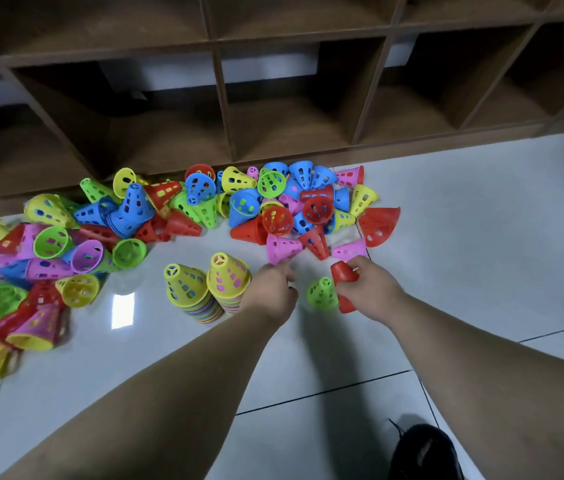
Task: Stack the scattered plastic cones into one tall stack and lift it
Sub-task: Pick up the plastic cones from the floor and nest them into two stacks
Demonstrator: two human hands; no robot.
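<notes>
**Right hand holds a red cone, two stacks stand on the floor**

We see both arms reaching forward over the white tiled floor [464, 220]. The right hand [370, 289] grasps a red cone [342, 276], with its fingers curled around the side of the cone. Just beside this cone, on its left, a green cone [322, 293] stands upright on the floor.

The left hand [270, 289] is stretched towards a pink cone [282, 249] that lies on its side. The hand is at the wide rim of this cone. Its fingers are blurred, so we cannot tell if they hold the cone or are released.

To the left of this hand two stacks of cones stand upright, close against each other. They are the yellow-green stack [183, 285] and the yellow stack [228, 277].

Many loose cones [128, 216] in red, blue, pink, green and yellow lie scattered in heaps along the foot of a brown wooden shelf [273, 109]. A black shoe [422, 452] is at the lower edge of the view.
</notes>
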